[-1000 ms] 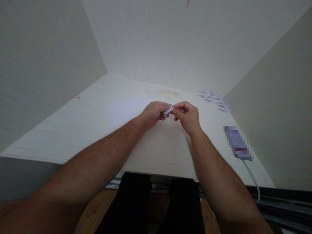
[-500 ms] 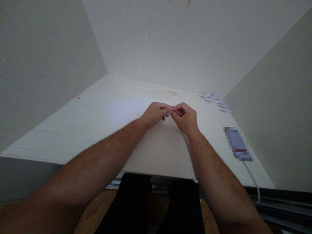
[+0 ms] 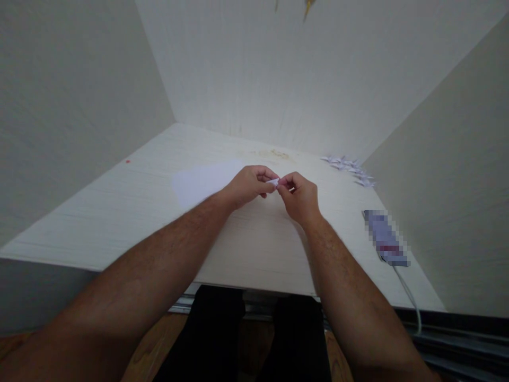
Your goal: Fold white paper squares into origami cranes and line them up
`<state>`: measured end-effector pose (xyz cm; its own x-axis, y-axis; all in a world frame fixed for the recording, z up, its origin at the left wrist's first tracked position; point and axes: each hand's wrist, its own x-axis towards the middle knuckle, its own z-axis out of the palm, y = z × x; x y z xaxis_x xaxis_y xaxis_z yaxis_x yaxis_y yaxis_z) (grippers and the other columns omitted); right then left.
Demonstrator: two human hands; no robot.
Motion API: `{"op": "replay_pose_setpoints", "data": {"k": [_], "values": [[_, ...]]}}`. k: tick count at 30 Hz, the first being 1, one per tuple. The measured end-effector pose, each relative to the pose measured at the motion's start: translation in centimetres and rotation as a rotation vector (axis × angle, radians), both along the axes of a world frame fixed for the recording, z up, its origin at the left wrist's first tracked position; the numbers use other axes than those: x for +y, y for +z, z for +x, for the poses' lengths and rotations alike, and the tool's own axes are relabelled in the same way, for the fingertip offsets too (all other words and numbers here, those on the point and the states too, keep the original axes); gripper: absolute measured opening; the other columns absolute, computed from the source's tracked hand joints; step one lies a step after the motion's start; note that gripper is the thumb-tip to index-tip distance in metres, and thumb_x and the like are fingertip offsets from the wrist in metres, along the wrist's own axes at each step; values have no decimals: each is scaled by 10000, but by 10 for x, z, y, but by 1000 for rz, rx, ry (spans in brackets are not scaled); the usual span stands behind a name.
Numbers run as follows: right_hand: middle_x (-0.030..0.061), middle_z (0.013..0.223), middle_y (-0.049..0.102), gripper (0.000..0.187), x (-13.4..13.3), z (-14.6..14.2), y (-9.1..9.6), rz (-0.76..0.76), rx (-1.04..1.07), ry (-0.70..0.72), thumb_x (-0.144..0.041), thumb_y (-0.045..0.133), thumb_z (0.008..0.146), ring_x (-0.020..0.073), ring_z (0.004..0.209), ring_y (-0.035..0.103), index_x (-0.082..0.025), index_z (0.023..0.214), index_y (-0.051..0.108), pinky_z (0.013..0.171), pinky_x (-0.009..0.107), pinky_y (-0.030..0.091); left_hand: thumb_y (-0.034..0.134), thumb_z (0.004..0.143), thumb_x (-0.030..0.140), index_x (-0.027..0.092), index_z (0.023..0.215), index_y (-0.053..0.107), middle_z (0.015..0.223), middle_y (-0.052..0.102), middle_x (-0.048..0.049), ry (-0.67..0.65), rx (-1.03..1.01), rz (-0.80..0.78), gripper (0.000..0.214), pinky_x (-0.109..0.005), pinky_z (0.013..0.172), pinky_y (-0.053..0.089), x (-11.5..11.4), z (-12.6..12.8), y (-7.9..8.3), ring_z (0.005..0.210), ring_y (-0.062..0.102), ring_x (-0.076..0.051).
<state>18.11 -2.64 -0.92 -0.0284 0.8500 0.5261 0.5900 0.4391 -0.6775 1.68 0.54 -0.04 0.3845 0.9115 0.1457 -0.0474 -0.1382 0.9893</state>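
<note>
Above the middle of the white table [image 3: 254,244], a small piece of folded white paper [image 3: 273,182] is pinched between my two hands. My left hand [image 3: 252,185] grips its left part with thumb and fingers. At the other end, the thumb and fingertips of my right hand [image 3: 299,196] close on the tip of the paper. The fingers cover much of it, so its exact folded shape is hard to make out. Left of my hands lie flat white paper sheets [image 3: 202,180], partly behind my left wrist.
Several folded white paper cranes [image 3: 350,168] stand in a cluster at the back right. A blurred-out phone [image 3: 384,237] with a white cable [image 3: 409,294] lies at the right edge. A small red speck [image 3: 128,162] is at the left. Walls enclose three sides.
More of the folded white paper now shows between my fingers. My left hand has opened its grip slightly and shifted a little left; the right hand stays close beside it.
</note>
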Motion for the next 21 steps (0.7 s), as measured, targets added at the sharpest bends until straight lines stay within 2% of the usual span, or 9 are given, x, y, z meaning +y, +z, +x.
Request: {"op": "replay_pose_setpoints", "data": {"k": [10, 16, 21], "values": [[-9, 639, 659, 81, -1, -3, 2, -97, 171, 4, -265, 685, 748, 118, 572, 581, -198, 723, 646, 546, 244, 448, 755, 671, 144, 134, 789, 610, 641, 659, -16, 92, -63, 96, 187, -226, 558, 502, -2, 6, -6, 572, 617, -100], [20, 676, 693, 88, 0, -4, -1, -115, 218, 29, -276, 683, 757, 129, 602, 619, -189, 748, 674, 567, 252, 477, 736, 661, 126, 139, 792, 599, 667, 654, -6, 129, -65, 176, 190, -208, 570, 499, -1, 5, -10, 605, 628, -97], [23, 675, 706, 78, 0, -6, 0, -115, 241, 22, -253, 691, 742, 126, 595, 641, -176, 747, 684, 579, 244, 503, 726, 664, 119, 132, 791, 597, 665, 658, -3, 131, -98, 160, 181, -206, 576, 513, -2, 7, -9, 605, 635, -96]]}}
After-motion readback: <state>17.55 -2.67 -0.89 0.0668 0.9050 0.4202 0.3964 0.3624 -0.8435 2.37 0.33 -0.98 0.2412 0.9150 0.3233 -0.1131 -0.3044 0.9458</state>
